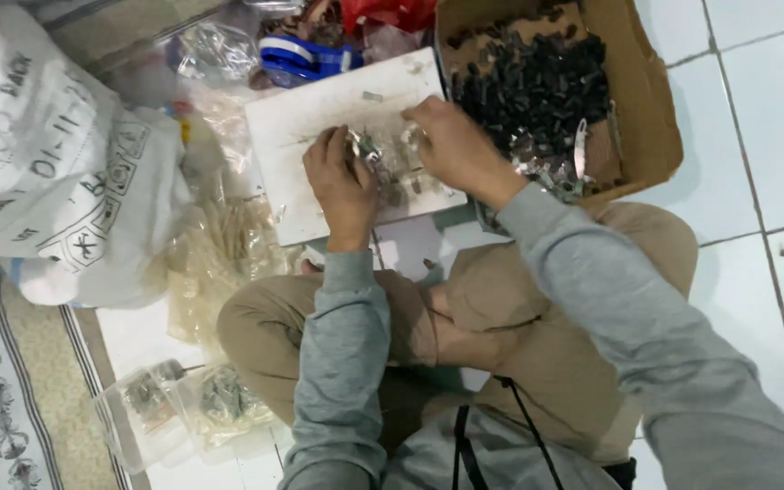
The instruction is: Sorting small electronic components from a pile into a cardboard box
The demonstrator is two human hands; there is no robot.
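Both the left hand [342,186] and right hand [451,145] pinch small metal parts [392,172] with narrow fingers over a white board [306,127].

Your left hand [345,181] and right hand [451,145] rest side by side on the board [319,118], which lies on the floor just beyond your crossed legs [465,327]. A heap of small metal parts [392,168] sits on the board between your hands. To the right of the board stands a cardboard box [646,109] with small pieces [537,86] in it. A big sack [47,154] lies far left, and plastic bags [183,408] lie near left of your knee.
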